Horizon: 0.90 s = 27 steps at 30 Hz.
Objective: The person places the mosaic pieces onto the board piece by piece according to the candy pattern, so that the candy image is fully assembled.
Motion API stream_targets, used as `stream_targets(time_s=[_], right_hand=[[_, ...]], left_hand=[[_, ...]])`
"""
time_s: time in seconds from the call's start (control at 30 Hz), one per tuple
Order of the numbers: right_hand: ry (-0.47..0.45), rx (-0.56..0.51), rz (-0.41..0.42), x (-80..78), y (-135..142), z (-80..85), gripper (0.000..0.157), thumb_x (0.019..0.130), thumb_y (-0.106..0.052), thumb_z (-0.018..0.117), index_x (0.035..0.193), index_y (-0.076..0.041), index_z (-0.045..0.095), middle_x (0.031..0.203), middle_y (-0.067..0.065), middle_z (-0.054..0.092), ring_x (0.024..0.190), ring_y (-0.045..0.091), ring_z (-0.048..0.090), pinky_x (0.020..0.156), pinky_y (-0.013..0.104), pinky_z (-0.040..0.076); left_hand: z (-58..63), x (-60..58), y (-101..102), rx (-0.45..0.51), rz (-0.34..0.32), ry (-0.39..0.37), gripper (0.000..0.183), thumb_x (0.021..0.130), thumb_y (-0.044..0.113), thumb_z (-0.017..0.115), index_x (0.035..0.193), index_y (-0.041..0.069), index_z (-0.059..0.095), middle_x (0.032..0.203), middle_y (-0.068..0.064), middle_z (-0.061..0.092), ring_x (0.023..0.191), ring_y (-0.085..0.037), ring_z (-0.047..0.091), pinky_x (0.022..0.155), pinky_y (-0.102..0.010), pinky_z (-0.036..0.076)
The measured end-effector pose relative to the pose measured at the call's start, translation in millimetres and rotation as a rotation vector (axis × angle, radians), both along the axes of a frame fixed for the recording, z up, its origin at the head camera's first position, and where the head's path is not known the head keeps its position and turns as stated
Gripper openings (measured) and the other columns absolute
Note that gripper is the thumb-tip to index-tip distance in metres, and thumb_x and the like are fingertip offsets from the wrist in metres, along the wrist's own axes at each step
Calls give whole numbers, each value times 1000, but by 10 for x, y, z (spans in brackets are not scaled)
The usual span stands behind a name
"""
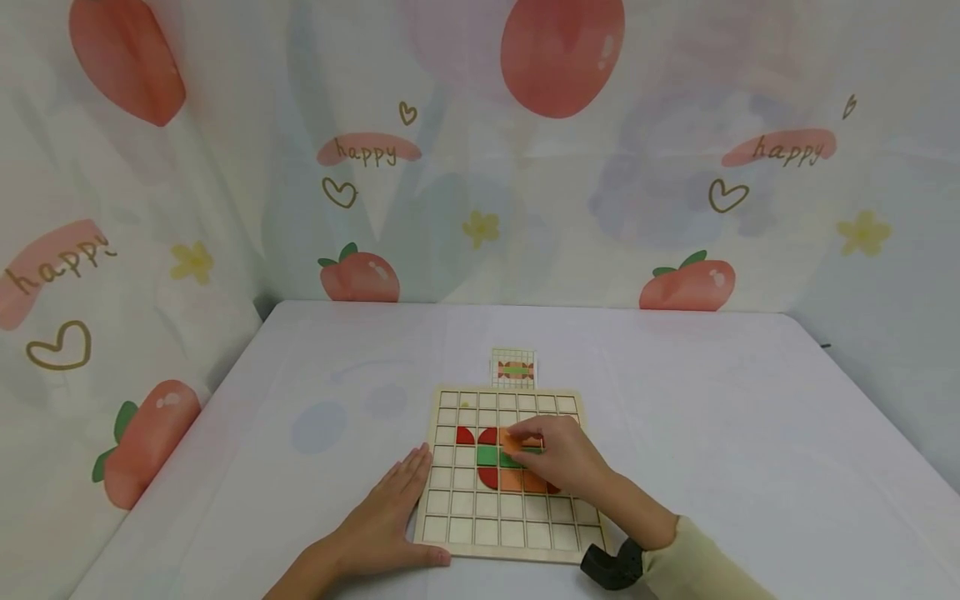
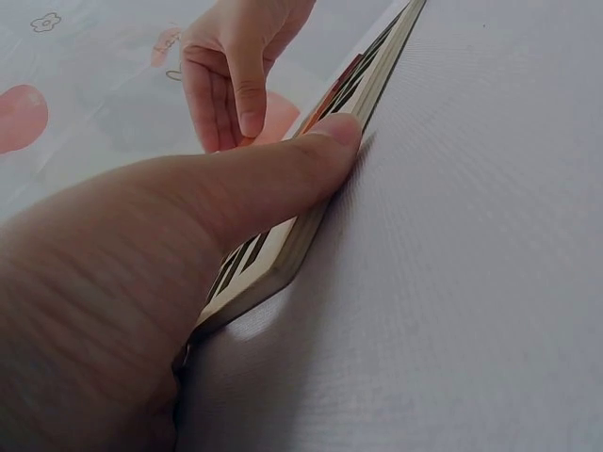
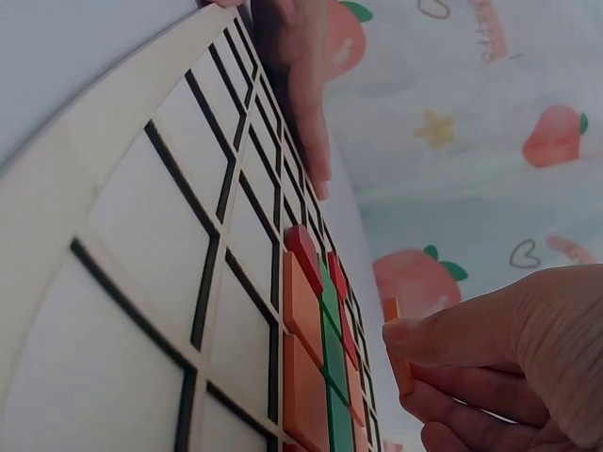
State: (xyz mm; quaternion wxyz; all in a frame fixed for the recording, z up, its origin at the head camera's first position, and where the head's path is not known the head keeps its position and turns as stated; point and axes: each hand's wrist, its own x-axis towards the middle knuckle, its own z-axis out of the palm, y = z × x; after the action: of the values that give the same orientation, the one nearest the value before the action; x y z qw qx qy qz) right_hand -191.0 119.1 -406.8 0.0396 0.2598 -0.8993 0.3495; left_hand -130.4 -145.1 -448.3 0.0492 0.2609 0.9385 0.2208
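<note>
A wooden grid board [image 1: 517, 552] lies flat on the table. My left hand [image 1: 384, 518] rests at its near left corner, straight fingers along the left side, thumb on the near edge. Between thumb and fingertips my right hand [image 1: 570, 458] pinches an orange square tile [image 3: 398, 350], raised over the middle of the board. Below it, red quarter-round tiles [image 1: 487, 477], orange tiles [image 1: 512, 480] and green tiles [image 1: 487, 456] sit in the cells. One red tile [image 1: 464, 436] lies apart to the left. The right hand hides part of the pattern.
A small pattern card [image 1: 513, 353] with a red, orange and green figure lies against the board's far edge. A black curved object [image 1: 611, 568] is by the right wrist. White cloth covers the table [image 1: 337, 350]; printed curtains [image 1: 555, 200] stand behind and at the sides.
</note>
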Motion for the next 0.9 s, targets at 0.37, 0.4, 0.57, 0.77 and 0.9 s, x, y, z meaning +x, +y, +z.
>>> stream_targets(time_s=[0.37,0.4,0.57,0.77,0.9], right_hand=[[6,-3,110,15,-151,-30,22,77,-9,74,99,-6,71,93,0,69,89,14,63,76,29,52],[5,-1,119,9,-168,-31,22,77,-9,74,99,-6,71,93,0,69,90,14,63,76,29,52],[-9,-7,163,-16,-246,-44,22,78,-8,73,100,-6,71,97,1,69,94,15,63,79,29,51],[-24,-2,188,-41,-322,-67,24,79,-7,72,103,-4,69,98,3,68,95,15,62,81,29,50],[-15,-10,196,-55,-360,-87,26,79,-8,72,104,-3,69,101,4,68,96,16,62,81,28,50]], left_hand=[[-20,8,-3,7,4,-8,117,68,78,52,147,2,11,153,-8,6,139,-21,5,109,-44,15],[-19,8,-4,5,6,-10,117,67,78,52,147,3,11,153,-7,6,139,-21,5,109,-44,15],[-8,12,-9,3,5,-6,118,67,79,51,147,3,10,153,-6,5,139,-19,4,109,-42,13],[4,3,-5,8,-2,0,117,68,78,52,147,2,11,153,-8,7,138,-22,6,109,-45,15],[9,-1,-3,3,0,-18,116,68,78,51,147,3,11,153,-8,7,139,-21,5,109,-44,15]])
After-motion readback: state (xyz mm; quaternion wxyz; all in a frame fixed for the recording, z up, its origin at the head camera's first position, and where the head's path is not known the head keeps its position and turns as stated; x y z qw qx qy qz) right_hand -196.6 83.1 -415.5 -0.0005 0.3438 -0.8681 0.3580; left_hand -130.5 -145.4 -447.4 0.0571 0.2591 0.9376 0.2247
